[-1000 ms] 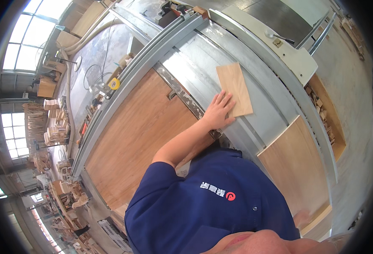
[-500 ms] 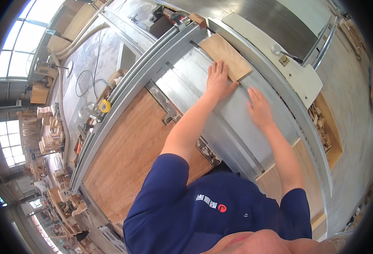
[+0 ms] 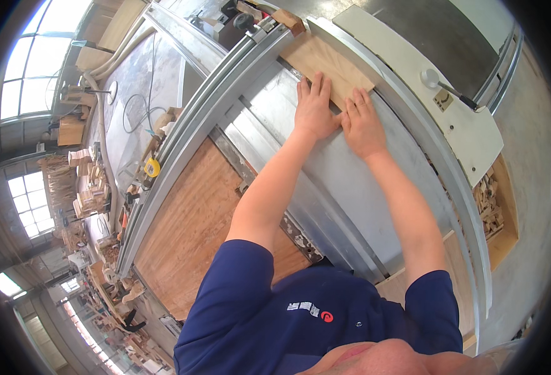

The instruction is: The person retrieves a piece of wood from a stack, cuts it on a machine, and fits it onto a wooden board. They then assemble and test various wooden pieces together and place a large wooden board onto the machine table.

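A flat light-wood board (image 3: 322, 59) lies on the grey metal machine table (image 3: 375, 200), close to the long metal fence on its right and the crosswise rail (image 3: 222, 84) at its far left end. My left hand (image 3: 315, 111) has its outstretched fingertips on the board's near edge. Right beside it, my right hand (image 3: 364, 128) rests its extended fingers at the same edge, nearer the fence. Both hands lie flat with nothing grasped, thumb sides nearly touching. Where the fingers cover it, the edge is hidden.
A cream panel with a lever (image 3: 438, 81) stands beyond the long fence (image 3: 406, 94). A small wood block (image 3: 289, 20) sits at the rail's far end. Left are a brown wooden panel (image 3: 194, 231) and yellow tape measure (image 3: 152, 167). A box of offcuts (image 3: 503, 244) stands right.
My right hand has moved left and forward to the board's near edge. The board and my left hand sit slightly farther forward, the board now nearer the rail's end.
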Demonstrator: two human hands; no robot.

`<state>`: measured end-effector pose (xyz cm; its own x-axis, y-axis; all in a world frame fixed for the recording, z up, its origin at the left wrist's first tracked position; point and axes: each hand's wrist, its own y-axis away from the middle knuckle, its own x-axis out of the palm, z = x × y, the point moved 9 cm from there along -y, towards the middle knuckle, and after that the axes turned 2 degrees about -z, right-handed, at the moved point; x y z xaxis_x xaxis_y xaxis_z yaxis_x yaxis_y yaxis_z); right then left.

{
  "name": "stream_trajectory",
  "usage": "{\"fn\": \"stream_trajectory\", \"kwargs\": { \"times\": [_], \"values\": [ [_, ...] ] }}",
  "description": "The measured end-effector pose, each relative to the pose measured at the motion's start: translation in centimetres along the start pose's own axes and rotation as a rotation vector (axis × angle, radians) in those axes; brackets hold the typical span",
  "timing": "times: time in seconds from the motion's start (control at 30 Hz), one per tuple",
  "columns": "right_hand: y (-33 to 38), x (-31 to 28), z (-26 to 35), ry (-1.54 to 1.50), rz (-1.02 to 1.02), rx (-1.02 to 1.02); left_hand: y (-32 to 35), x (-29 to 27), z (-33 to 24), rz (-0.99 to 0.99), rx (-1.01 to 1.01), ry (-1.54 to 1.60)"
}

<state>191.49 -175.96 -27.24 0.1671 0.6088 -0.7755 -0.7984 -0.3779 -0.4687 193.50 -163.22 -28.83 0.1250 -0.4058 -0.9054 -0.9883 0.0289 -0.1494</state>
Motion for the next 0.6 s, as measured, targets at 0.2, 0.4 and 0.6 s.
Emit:
{"fn": "stream_trajectory", "kwargs": {
  "times": [0.2,0.4,0.6],
  "values": [
    [0.12,0.49,-0.33,0.004,0.054,0.037,-0.08,0.16,0.07,0.034,-0.026,-0.007],
    [-0.18,0.75,-0.63,-0.005,0.076,0.054,-0.02,0.29,0.25,-0.014,-0.005,0.006],
    [0.02,0.85,-0.24,-0.031,0.038,0.009,-0.22,0.41,0.35,-0.025,0.029,-0.012]
  ]
}}
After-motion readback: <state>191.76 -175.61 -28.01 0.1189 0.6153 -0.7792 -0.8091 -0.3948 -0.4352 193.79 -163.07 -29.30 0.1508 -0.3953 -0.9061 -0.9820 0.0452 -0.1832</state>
